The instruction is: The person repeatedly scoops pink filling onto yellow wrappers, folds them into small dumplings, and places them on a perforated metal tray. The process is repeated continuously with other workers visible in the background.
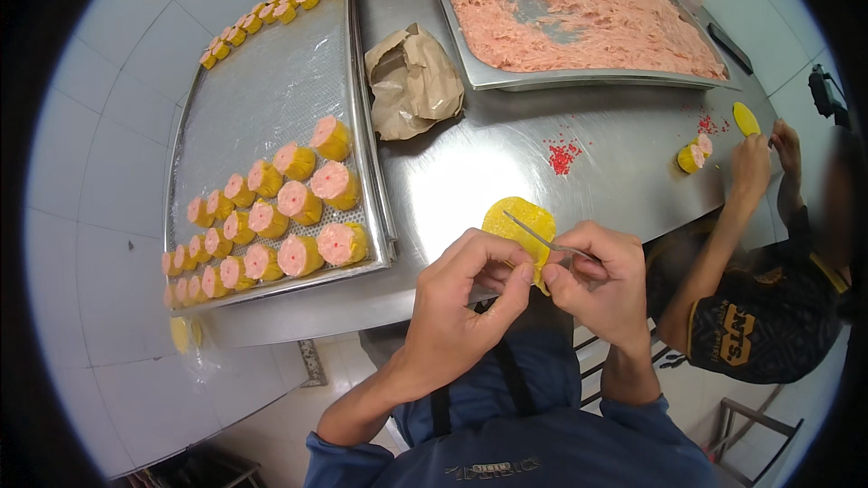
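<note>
Over the table's near edge, my left hand is closed, pinching the lower edge of a round yellow dumpling wrapper. My right hand is closed around a thin metal spreader, its narrow blade lying across the wrapper. Right-hand fingertips also meet the wrapper's gathered lower edge, next to the left fingertips. Whether filling lies inside the fold is hidden by my fingers. To the left, open-topped dumplings with yellow sides and pink filling stand in rows on a perforated metal tray.
A deep steel pan holds pink minced filling. Between pan and tray sits a crumpled brown paper bag. Red bits lie on the steel table. At right, a co-worker's hands are near two dumplings.
</note>
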Demonstrator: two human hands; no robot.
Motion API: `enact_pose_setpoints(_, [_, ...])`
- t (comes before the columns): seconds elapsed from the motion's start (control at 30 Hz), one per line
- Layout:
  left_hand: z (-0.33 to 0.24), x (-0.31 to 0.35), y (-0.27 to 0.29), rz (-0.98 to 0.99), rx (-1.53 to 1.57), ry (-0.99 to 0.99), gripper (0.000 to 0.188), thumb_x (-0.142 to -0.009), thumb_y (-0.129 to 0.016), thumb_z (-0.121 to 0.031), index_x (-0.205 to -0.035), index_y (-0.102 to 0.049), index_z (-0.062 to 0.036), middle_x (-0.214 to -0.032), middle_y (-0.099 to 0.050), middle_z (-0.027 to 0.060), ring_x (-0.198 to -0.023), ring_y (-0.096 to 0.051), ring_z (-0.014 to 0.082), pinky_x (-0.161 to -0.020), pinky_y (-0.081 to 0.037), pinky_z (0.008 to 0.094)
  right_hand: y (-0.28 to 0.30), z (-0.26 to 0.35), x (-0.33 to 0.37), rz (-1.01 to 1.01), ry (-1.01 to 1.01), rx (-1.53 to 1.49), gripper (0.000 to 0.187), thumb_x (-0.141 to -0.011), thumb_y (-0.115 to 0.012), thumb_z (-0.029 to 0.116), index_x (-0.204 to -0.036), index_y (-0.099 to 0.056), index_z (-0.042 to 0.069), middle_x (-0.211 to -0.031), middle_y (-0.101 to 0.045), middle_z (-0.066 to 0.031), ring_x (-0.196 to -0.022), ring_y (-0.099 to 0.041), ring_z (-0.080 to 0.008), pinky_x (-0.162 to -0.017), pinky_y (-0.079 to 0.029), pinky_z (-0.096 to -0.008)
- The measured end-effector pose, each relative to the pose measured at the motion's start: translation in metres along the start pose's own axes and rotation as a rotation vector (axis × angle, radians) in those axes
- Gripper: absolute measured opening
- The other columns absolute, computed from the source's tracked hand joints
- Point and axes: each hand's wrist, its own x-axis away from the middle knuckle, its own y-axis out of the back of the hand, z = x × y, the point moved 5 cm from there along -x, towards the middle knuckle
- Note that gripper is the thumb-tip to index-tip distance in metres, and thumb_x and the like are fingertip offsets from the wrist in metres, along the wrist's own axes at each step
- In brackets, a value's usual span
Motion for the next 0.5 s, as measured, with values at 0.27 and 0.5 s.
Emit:
enact_pose_setpoints(0.27, [0.0017,0.0012,0.0008,-0.016,0.099,0.074,0.014,-0.1,-0.075,-0.002,-0.111,-0.068,0.003,-0.104,-0.071,0.0092,-0.092,-0.074,0.0131,-0.08,-0.061,0.0271,0.0009,-0.0001,0.0006,0.013,-0.052,-0.07,0.012,-0.087,-0.077,-0.002,-0.098,-0.073,-0.001,-0.074,-0.064,0.0049,-0.058,-0.038,0.0037,-0.05,-0.027,-0.019])
enact_pose_setpoints(0.5, [0.0047,0.0028,0.0026,0.005,0.21,0.146,0.012,-0.102,-0.074,-0.003,-0.111,-0.069,0.003,-0.105,-0.07,0.0085,-0.091,-0.073,0.012,-0.077,-0.058,0.025,0.0008,0.0015,0.0004,-0.018,-0.007,-0.005,0.012,-0.089,-0.078,0.002,-0.099,-0.072,0.0,-0.068,-0.057,0.0071,-0.054,-0.037,0.0037,-0.049,-0.026,-0.0194])
